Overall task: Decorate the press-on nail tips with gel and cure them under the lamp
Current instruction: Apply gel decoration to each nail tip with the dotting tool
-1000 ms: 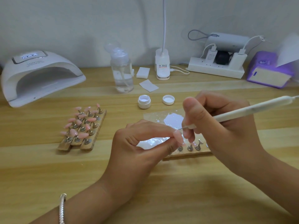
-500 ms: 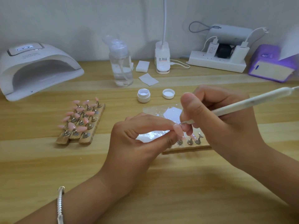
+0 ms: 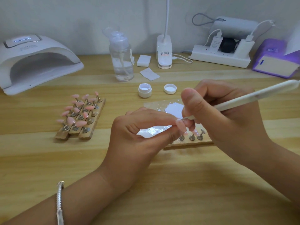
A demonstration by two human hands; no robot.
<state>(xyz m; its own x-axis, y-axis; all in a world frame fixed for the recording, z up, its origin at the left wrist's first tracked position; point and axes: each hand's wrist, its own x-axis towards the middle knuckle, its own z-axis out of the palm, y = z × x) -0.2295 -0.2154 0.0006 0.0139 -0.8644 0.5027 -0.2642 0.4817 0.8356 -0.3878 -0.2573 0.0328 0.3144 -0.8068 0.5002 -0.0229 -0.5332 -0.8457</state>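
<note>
At the centre of the frame, the left hand pinches a pink nail tip; the right hand grips a white brush, its point touching the tip.

Soft even light, glare on film

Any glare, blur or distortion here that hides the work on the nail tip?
Head view: glare whites out the sheet under the left hand; the nail tip it holds looks soft, as does the brush point; mild wide-angle stretch at edges; light even.
</note>
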